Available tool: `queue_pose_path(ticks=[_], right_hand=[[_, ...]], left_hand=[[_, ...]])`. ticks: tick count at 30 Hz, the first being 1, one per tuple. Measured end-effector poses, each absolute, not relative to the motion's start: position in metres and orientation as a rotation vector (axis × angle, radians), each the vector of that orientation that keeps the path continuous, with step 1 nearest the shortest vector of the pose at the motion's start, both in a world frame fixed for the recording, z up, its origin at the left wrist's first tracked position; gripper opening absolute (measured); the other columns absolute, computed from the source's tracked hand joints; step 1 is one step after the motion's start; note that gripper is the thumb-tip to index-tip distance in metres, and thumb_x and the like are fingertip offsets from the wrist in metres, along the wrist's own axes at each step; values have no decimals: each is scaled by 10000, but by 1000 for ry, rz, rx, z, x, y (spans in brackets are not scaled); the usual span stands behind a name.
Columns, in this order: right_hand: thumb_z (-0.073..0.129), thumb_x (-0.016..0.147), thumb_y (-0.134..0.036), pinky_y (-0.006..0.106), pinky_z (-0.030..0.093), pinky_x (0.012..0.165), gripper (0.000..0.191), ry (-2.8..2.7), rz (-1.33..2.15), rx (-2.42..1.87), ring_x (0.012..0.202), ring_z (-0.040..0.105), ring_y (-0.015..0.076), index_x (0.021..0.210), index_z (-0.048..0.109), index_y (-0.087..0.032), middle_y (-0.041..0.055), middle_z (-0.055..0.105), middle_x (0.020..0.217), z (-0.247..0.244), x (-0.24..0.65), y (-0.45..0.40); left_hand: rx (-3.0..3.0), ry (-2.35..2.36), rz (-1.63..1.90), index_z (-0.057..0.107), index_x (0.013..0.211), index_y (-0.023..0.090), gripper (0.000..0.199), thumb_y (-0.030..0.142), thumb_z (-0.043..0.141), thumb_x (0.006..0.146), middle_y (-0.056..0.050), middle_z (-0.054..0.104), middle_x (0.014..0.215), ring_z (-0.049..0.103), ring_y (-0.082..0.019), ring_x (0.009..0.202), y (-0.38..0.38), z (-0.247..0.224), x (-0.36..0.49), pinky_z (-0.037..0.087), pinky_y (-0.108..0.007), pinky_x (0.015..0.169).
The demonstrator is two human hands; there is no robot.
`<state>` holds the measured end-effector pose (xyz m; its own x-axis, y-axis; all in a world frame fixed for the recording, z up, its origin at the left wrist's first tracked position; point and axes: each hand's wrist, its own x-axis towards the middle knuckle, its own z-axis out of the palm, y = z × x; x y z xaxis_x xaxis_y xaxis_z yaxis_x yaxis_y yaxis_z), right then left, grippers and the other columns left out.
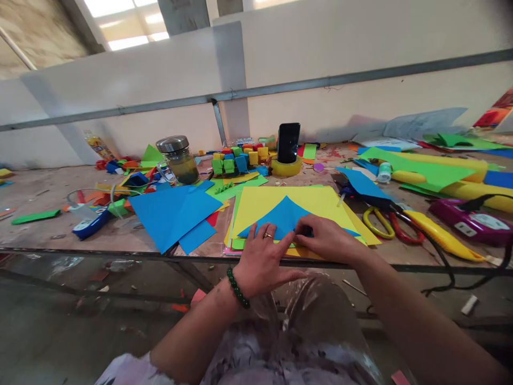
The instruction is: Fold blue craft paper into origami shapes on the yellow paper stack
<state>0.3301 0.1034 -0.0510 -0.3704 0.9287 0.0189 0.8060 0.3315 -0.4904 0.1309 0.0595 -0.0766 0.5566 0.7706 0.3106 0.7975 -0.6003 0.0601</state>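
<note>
Head view, only one: person at a cluttered worktable (44,227), both bare hands at the front edge on a blue paper sheet (278,216), its pointed corner up, lying on a stack of yellow paper (252,200) with green and orange edges showing below. Left hand (262,259): fingers spread wide, pressed flat on the blue sheet's lower edge, thumb stuck out to the right; gold ring (267,235), dark green bead bracelet (238,289) on wrist. Right hand (323,235): fingers curled in, narrow, tips at the sheet's lower edge just beside the left index; can't tell if paper is pinched. Left of stack: larger blue sheets (172,214), overlapping; farther left, blue-and-white device (92,223) with white cable. Behind: lidded glass mug (184,168) with dark liquid, cluster of multicolored folded paper blocks (240,162), black smartphone (288,141) upright at a yellow tape roll (286,168). Right: yellow scissor handle (380,234) beside red scissor handle (394,227), yellow-handled tool (443,235), purple device (471,222) near black cord, small clear bottle (383,172) by green paper (425,168) lying over yellow rolls (465,190).
</note>
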Motion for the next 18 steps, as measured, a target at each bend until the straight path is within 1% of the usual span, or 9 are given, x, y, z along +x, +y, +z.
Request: queue_pose_path(ticks=[2,3,4,6,9,13,15,18], right_hand=[[570,822,-400,277,392,621,204,-2309,605,-1567,736,598,180,805,628,-205,35,688,822,-50,332,103],[566,823,-398,277,390,622,200,-2314,607,-1575,738,597,179,812,620,-205,35,686,830,-49,333,102],[561,825,-392,278,390,626,194,-2320,602,-1583,743,595,179,821,611,-205,36,684,841,-49,333,102],[553,825,-375,280,389,636,177,-2328,592,-1591,758,594,181,844,599,-205,38,683,865,-48,333,100],[554,820,-380,278,378,622,176,-2321,607,-1623,746,590,178,840,590,-210,31,680,847,-45,331,100],[565,808,-432,276,336,565,221,-2344,584,-1706,666,565,167,796,582,-213,19,657,755,-42,337,102],[576,794,-450,274,331,555,238,-2356,564,-1756,650,558,165,812,594,-214,17,650,745,-42,348,102],[581,778,-465,270,342,553,261,-2345,543,-1847,639,556,163,844,612,-215,14,639,738,-41,371,102]], left_hand=[[-2667,-1296,-523,403,1458,274,901,847,330,766,-170,382,1495,298,-395,1386,57,-84,131,139,-624,1109],[-2665,-1265,-532,394,1464,261,902,840,326,776,-161,315,1544,231,-392,1425,57,-86,131,85,-627,1123],[-2672,-1243,-530,393,1465,244,899,831,322,788,-154,276,1568,194,-380,1446,56,-89,132,46,-621,1135],[-2688,-1231,-515,406,1455,212,891,816,319,805,-156,275,1571,187,-351,1458,56,-90,133,12,-603,1149],[-2695,-1242,-500,429,1439,192,895,814,344,800,-164,315,1553,205,-339,1458,56,-89,135,16,-593,1160],[-2694,-1284,-499,452,1424,213,881,814,399,782,-156,341,1544,233,-348,1450,55,-86,134,53,-608,1160],[-2686,-1325,-507,461,1419,225,879,820,403,774,-146,348,1542,248,-351,1443,53,-86,128,65,-621,1156],[-2644,-1430,-517,480,1409,222,866,812,419,777,-140,396,1516,310,-362,1412,47,-86,110,90,-628,1154]])
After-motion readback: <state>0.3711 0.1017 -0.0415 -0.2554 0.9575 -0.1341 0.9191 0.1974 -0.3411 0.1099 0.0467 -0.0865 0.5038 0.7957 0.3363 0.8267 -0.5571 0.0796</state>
